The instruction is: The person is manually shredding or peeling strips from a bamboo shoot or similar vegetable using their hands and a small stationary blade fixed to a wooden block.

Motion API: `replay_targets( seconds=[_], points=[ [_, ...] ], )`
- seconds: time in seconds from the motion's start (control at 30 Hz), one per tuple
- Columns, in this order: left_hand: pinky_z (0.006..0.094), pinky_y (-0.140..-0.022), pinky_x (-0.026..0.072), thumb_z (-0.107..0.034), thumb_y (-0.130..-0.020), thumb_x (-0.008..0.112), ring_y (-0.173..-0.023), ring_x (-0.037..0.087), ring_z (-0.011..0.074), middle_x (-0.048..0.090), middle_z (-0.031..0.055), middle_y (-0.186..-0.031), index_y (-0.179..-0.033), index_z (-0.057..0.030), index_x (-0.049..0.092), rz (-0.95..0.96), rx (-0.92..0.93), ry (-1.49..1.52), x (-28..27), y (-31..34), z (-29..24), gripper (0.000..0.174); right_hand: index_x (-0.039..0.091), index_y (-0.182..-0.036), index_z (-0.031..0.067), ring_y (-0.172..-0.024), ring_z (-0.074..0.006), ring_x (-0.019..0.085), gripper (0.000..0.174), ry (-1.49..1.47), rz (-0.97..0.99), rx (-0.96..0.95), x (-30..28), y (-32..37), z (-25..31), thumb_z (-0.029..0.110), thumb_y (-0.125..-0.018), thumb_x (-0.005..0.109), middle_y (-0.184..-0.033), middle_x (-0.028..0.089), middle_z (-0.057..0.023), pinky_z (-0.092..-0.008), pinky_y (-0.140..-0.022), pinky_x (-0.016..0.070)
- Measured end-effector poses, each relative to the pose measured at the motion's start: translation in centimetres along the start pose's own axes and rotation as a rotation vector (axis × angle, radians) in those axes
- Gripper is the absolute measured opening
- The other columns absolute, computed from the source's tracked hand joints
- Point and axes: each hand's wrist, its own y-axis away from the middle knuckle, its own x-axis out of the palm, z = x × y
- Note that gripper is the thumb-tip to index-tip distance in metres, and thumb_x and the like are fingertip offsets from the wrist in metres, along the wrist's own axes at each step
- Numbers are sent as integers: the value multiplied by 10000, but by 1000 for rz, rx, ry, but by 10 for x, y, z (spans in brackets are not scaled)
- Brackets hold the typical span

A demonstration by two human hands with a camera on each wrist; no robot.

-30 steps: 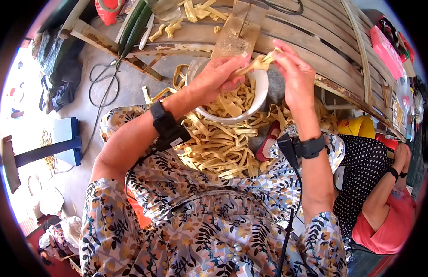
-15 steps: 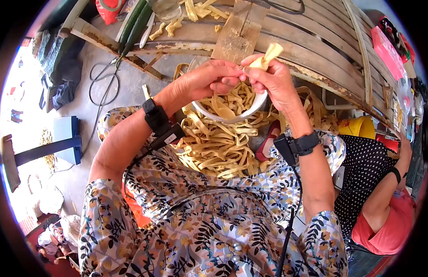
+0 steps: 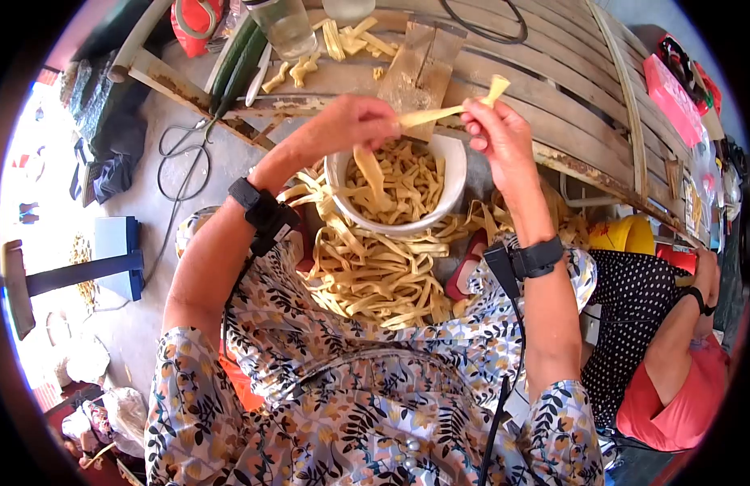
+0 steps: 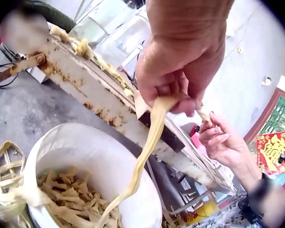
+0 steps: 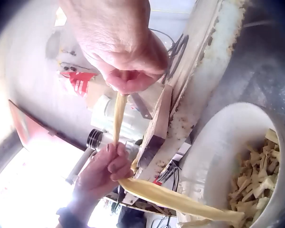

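A long, flat, pale yellow strip runs between my two hands, over the white bucket. My left hand pinches it partway along, fingers curled, and the rest hangs down toward the bucket in the left wrist view. Its other end is pinched by my right hand, with a short flared tip sticking out past the fingers. Many short yellow pieces fill the lower part of the bucket. Below the bucket, by my feet, lies a heap of long yellow strips.
A slatted bench with a rusty edge stands beyond the bucket, with a wooden board at its edge. Several yellow pieces, a glass jar and dark green cucumbers are at its left. Another person sits at the right.
My hands, close together half a second ago, have drawn apart, the left one leftward and the right one rightward. The strip now stretches between them. The head view has shifted slightly.
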Motion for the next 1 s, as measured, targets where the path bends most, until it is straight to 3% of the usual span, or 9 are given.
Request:
replay_targets(
  seconds=[0.03,0.17,0.5,0.6,0.7,0.8,0.93,1.0],
  points=[
    [179,-490,335,-243,-855,541,-531,409,23,464,-61,-606,-841,-51,608,-109,-52,-57,-7,-1,-2,204,609,-867,1,-579,-37,492,157,-35,16,-17,-1,-6,3,131,-783,635,-709,586,-33,-152,-457,394],
    [179,-487,275,-223,-840,553,-559,352,18,438,-78,-619,-868,-40,629,-375,64,-79,-33,-27,1,200,599,-851,-8,-583,-54,502,139,-190,37,-95,14,-34,6,112,-787,631,-719,593,-58,-168,-483,421],
    [197,-481,296,-233,-814,588,-540,364,28,442,-62,-578,-790,-49,646,-579,48,-174,-49,-57,22,194,595,-831,-5,-543,-78,521,122,-192,-35,-184,31,-69,-7,100,-780,633,-695,598,-69,-188,-488,446],
    [202,-479,300,-231,-804,601,-539,364,35,438,-61,-571,-767,-38,638,-604,53,-170,-48,-60,23,201,593,-824,-19,-551,-65,490,119,-175,-54,-175,32,-71,-6,84,-782,634,-712,585,-64,-178,-461,405],
    [205,-478,300,-229,-796,610,-539,361,40,435,-57,-564,-758,-30,631,-607,56,-160,-43,-66,43,203,597,-821,-22,-536,-58,482,117,-62,-53,-174,28,-74,-20,82,-777,626,-685,581,-54,-175,-458,396],
    [205,-478,299,-215,-797,610,-534,364,39,432,-58,-558,-761,-35,632,-616,-6,-245,-43,-52,40,185,599,-820,-19,-522,-54,472,125,171,-213,-167,16,-61,-19,93,-770,622,-662,575,-43,-174,-456,390],
    [186,-486,309,-189,-820,586,-536,389,31,450,-65,-580,-847,-64,645,-437,16,-9,-34,-22,15,142,620,-869,-5,-579,-90,540,198,562,69,-121,8,-19,-6,152,-753,653,-683,605,-48,-210,-535,440],
    [177,-521,354,-137,-830,574,-567,426,30,498,-65,-642,-903,-45,635,-397,108,-45,-23,-11,11,133,625,-903,17,-624,-99,554,197,849,134,-437,-3,6,-5,158,-767,643,-732,617,-46,-214,-570,442]
  ],
)
